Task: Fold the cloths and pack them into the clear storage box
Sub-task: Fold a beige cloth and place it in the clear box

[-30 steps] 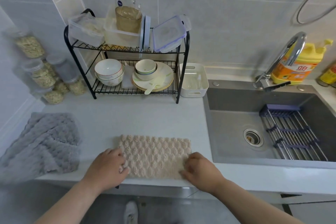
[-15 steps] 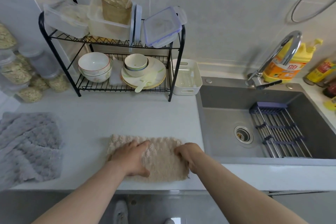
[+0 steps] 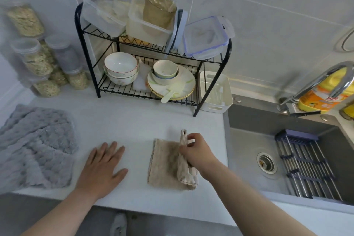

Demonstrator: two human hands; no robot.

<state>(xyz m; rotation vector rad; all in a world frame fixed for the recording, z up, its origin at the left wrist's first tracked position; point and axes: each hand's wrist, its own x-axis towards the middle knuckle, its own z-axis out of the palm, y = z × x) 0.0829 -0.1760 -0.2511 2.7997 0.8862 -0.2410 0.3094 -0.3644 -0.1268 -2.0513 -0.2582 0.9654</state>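
- White counter (image 3: 134, 124) fills the middle of the kitchen view. On it, close to the front edge and just left of the sink (image 3: 249, 140), lies the beige cloth (image 3: 164, 165).
- We pinch its right flap in our right hand (image 3: 197, 151) and hold it up off the layer below. The raised edge runs away from us, so we judge the coming fold goes leftward across the cloth.
- It looks thick and nubbly, with a wavy left hem, and sits as a compact rectangle.
- Our left hand (image 3: 99, 166) rests flat on the bare counter with its fingers spread, grasping nothing. It is left of the cloth and apart from it, so the right hand is the nearer one.
- Farther left the grey cloth (image 3: 36, 145) lies rumpled and unfolded.
- Behind, the rack (image 3: 118, 91) carries clear boxes (image 3: 147, 25) on top; we cannot tell which is meant for packing.
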